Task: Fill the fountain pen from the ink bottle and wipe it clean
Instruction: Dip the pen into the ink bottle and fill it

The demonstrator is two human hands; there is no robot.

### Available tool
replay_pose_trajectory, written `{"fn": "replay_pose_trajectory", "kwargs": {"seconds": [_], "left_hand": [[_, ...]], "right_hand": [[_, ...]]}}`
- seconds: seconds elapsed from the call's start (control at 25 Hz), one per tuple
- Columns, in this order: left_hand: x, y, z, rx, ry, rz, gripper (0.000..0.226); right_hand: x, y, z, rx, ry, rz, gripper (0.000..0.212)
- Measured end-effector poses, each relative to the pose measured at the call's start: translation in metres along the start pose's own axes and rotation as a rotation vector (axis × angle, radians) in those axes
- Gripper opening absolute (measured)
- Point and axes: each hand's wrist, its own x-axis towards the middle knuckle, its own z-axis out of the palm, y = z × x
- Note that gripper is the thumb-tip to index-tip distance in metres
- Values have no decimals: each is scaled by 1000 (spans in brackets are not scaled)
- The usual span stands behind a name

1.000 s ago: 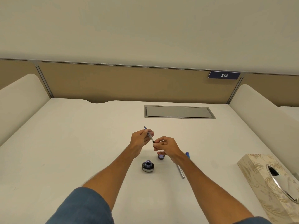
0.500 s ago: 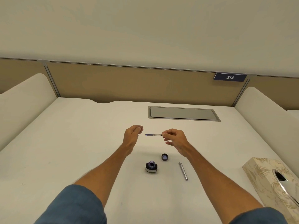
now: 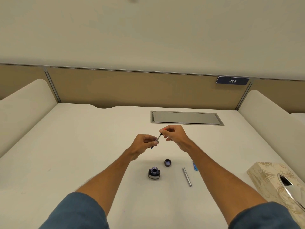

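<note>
Pen held in air, both hands.
L hand pinches lower end, R hand pinches top end; pen tilted, above desk, beyond open ink bottle; bottle cap beside it.

Soft, even, warm-tinted overhead light covers the matte white desk top. The squat dark glass ink bottle casts only a faint shadow. Beyond the bottle, the thin clear fountain pen looks blurred; far to either side, straight edges bow.
</note>
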Motion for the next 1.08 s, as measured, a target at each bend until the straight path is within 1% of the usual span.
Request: {"fn": "replay_pose_trajectory", "kwargs": {"seconds": [0.24,0.44,0.68,0.8,0.92,1.08], "left_hand": [[-9,-5,0,-70,-51,-58,19],[-21,-18,1,7,-112,-108,24],[-33,-31,6,18,-144,-145,28],[-38,-41,9,19,-160,-144,40],[-45,-53,14,51,-137,-105,55],[-52,-67,24,82,-91,-58,64]], "right_hand": [[-3,-2,14,-54,-47,-63,20],[-11,10,24,-134,-118,-53,19],[-23,24,27,-184,-137,-39,18],[-28,31,28,-197,-129,-30,18],[-33,38,29,-212,-123,-15,17],[-39,43,31,-210,-123,2,17]]}}
